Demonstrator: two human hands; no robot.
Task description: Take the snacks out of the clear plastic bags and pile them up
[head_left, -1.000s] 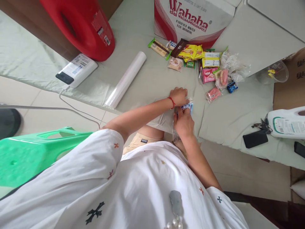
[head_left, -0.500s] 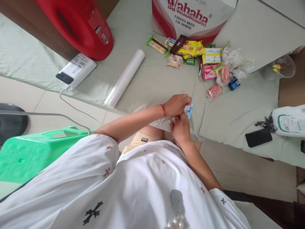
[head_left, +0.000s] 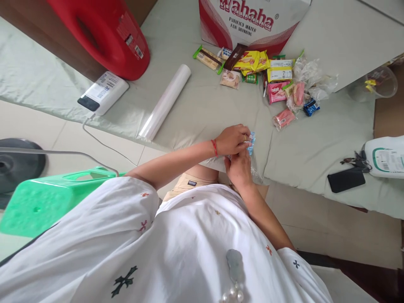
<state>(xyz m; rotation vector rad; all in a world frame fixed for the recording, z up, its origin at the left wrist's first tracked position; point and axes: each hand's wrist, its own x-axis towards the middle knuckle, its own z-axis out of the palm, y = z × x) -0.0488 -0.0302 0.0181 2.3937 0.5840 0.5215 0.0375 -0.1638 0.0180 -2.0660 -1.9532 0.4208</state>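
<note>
My left hand (head_left: 234, 139), with a red string bracelet at the wrist, is closed around the near side of a small blue-and-white snack packet (head_left: 251, 143). Just below it, my right hand (head_left: 240, 169) has its fingers curled on a clear plastic bag (head_left: 256, 170) at the table's front edge. The two hands touch, and the left one covers the right fingertips. Beyond them lies a loose group of wrapped snacks, among them a pink wafer packet (head_left: 277, 92), a yellow packet (head_left: 248, 62) and a pink-wrapped piece (head_left: 284, 119).
A roll of clear plastic film (head_left: 166, 103) lies left of my hands, near a white power bank (head_left: 103, 93) and a red jug (head_left: 126, 46). Behind the snacks stands a water carton (head_left: 252, 23). Rightward are a black phone (head_left: 346, 180), keys and a white bottle (head_left: 385, 158).
My left hand has turned and lowered its fingers over the right fingertips, covering more of the blue-and-white packet. The view has shifted slightly; the snacks stay as they were.
</note>
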